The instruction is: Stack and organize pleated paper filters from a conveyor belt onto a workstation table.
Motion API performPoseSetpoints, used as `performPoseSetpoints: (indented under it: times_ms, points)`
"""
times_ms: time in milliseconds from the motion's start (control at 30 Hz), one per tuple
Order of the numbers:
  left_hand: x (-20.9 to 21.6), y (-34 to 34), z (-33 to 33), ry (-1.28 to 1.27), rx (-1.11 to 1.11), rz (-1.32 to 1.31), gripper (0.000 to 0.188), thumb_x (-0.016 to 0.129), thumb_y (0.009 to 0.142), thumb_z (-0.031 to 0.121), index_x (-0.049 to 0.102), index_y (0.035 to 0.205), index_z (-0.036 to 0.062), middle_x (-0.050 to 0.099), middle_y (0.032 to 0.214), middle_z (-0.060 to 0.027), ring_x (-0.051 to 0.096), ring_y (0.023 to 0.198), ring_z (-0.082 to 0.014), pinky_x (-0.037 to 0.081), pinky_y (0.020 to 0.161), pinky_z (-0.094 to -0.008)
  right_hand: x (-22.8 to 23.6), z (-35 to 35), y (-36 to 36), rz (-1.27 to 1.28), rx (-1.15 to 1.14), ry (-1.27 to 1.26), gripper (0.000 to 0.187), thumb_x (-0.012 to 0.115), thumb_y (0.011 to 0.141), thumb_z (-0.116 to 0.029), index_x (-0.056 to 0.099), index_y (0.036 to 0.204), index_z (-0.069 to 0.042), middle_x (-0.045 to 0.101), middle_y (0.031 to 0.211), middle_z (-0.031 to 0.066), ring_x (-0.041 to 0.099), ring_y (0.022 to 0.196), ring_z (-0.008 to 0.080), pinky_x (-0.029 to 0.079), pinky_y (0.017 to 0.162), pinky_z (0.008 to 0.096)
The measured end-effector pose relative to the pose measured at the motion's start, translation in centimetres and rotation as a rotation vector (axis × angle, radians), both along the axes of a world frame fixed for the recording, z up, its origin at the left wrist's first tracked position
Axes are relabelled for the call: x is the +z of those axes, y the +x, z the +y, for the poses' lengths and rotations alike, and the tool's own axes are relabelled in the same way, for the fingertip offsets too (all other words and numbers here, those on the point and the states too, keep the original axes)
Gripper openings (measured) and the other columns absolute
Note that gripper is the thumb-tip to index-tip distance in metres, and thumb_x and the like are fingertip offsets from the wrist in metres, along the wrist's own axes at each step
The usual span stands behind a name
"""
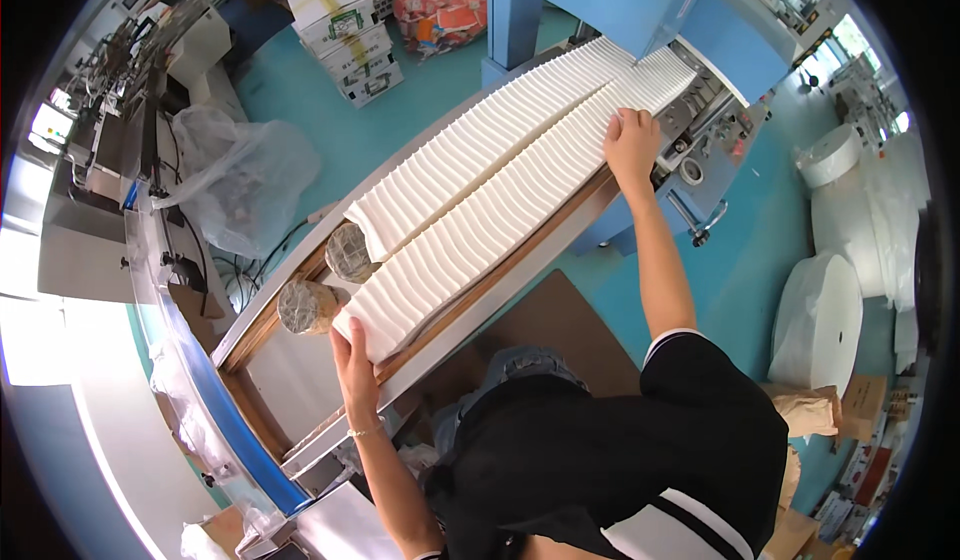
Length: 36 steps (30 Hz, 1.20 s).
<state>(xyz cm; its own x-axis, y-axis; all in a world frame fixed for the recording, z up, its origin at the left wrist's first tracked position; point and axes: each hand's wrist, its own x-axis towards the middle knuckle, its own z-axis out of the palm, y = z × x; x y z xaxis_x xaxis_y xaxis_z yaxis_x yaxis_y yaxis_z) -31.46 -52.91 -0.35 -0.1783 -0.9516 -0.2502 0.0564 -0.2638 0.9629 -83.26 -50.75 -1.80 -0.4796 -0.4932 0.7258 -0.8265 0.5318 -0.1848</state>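
Observation:
Two long rows of white, soft, folded sheets lie side by side in a trough, a far row (480,140) and a near row (490,225). The near row's lower end meets my left hand (357,370), whose fingers are stretched out against it. Higher up, my right hand (632,145) is closed, its bent fingers gripping the outer edge of the near row; its fingertips are partly hidden. Two round, tape-wrapped blocks, one (350,253) at the end of the far row and another (305,308) beside my left hand, stand in the trough.
A blue machine (590,0) covers the rows' upper end. Metal fittings (690,170) sit right of it. White boxes (345,35) and a bag of orange-red packets (440,10) stand behind. Clear plastic sheeting (235,175) lies left; large white rolls (815,320) stand right.

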Motion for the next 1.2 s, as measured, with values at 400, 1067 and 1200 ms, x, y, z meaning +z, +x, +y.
performPoseSetpoints:
  times_ms: [400, 1067, 1200]
  points:
    - [1.3, 0.1, 1.2, 0.054, -0.109, -0.192, 0.058, 0.055, 0.100, 0.035, 0.038, 0.143, 0.0004, 0.051, 0.134, -0.0112, 0.048, 0.121, -0.0202, 0.035, 0.105, -0.0313, 2.0, -1.2, 1.0, -0.018, 0.054, 0.166, 0.018, 0.057, 0.091, -0.025, 0.064, 0.088, -0.008, 0.053, 0.106, 0.0093, 0.048, 0.102, 0.0331, 0.038, 0.082, 0.0537]
    - [4.7, 8.4, 2.5, 0.025, 0.118, -0.293, 0.064, 0.077, 0.084, 0.023, 0.045, 0.133, -0.0012, 0.060, 0.118, -0.0111, 0.057, 0.105, -0.0199, 0.044, 0.094, -0.0314, 5.5, 3.5, 15.3, -1.269, 0.752, 0.293, 0.081, 0.080, 0.075, -0.034, 0.043, 0.135, 0.004, 0.059, 0.123, 0.0162, 0.058, 0.113, 0.0249, 0.044, 0.099, 0.0361]
    - [6.2, 13.8, 6.9, -0.020, 0.274, -0.177, 0.066, 0.077, 0.084, 0.021, 0.043, 0.137, -0.0017, 0.059, 0.120, -0.0110, 0.057, 0.108, -0.0203, 0.043, 0.096, -0.0318, 10.0, 4.1, 20.6, -1.319, 0.889, 0.219, 0.085, 0.081, 0.073, -0.034, 0.042, 0.138, 0.004, 0.059, 0.123, 0.0149, 0.058, 0.114, 0.0241, 0.044, 0.099, 0.0358]
